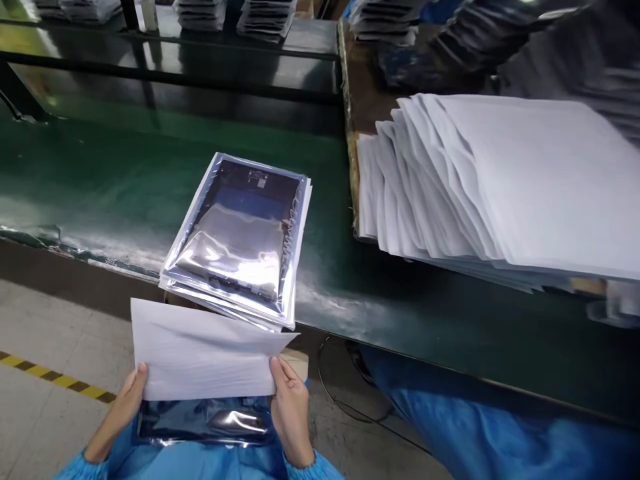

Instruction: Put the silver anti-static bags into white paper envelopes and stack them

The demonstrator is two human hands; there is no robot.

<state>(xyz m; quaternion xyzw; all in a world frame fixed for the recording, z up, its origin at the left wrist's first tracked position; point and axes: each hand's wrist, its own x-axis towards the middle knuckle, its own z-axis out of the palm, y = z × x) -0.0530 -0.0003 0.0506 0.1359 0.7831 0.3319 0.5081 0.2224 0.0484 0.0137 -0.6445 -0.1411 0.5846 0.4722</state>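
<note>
Between my two hands is a white foam sheet, its upper edge raised and slightly curved. My left hand pinches its left side, thumb on top. At the right side, my right hand grips it the same way. Below the sheet, close to my body, a dark panel in shiny clear film shows in part; the rest of it is hidden. Just beyond my hands, a small stack of flat dark panels in clear film bags lies at the edge of the green bench, with white sheets between them.
The green bench has a worn front edge. A tall pile of white foam sheets stands at the right on a brown board. More stacks line the back shelf. A person's blue garment and cables are below the bench.
</note>
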